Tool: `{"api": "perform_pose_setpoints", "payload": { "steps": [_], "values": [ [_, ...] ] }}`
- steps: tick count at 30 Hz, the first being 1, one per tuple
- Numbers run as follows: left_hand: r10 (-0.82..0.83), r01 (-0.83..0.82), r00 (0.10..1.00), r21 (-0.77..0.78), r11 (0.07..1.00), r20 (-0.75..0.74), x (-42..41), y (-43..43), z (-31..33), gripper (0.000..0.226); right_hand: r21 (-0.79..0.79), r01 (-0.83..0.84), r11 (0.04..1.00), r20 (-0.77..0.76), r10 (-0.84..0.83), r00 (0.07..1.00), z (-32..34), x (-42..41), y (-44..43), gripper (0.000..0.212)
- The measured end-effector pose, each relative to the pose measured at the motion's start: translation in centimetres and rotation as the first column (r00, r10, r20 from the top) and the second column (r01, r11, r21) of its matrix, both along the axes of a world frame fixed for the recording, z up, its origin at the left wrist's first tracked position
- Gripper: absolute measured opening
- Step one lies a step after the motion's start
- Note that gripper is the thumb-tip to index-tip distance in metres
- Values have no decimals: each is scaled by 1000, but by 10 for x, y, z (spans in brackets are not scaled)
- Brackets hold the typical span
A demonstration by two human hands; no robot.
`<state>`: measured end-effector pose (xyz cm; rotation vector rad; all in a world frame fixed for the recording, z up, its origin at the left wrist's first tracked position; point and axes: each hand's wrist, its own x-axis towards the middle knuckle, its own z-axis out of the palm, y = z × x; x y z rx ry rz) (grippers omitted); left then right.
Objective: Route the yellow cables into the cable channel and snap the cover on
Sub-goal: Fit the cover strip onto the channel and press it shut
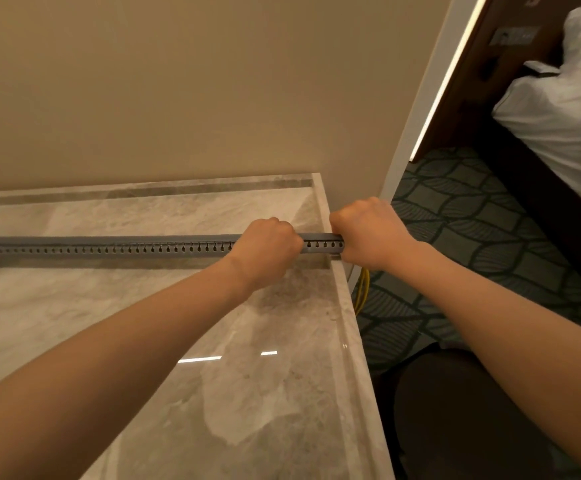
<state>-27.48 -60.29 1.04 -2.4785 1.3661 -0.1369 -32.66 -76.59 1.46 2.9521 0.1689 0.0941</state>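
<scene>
Left hand (268,249) and right hand (368,233) fisted on grey cable channel (109,247), near its end at the surface (247,393) edge. Yellow cables (362,291) hang below right hand. Cover probably being pressed; next, press further left.

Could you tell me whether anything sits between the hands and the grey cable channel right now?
Nothing visible does: the left hand and right hand both close directly on the cable channel near its right end at the marble counter edge.
</scene>
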Motion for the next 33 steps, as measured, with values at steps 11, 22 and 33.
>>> {"api": "perform_pose_setpoints", "payload": {
  "steps": [11,22,33],
  "values": [
    [7,-7,1000,7,1000,-10,6,-2,2,13,4,-17,1000,-10,17,1000,2,2,-1,12],
    [8,-7,1000,-56,998,20,7,1,-3,14,-104,-57,993,-30,54,998,5,-4,4,17],
    [95,-120,987,-200,973,-128,22,28,-26,23,7,1,1000,84,-2,996,-22,-21,5,15]
  ]
}}
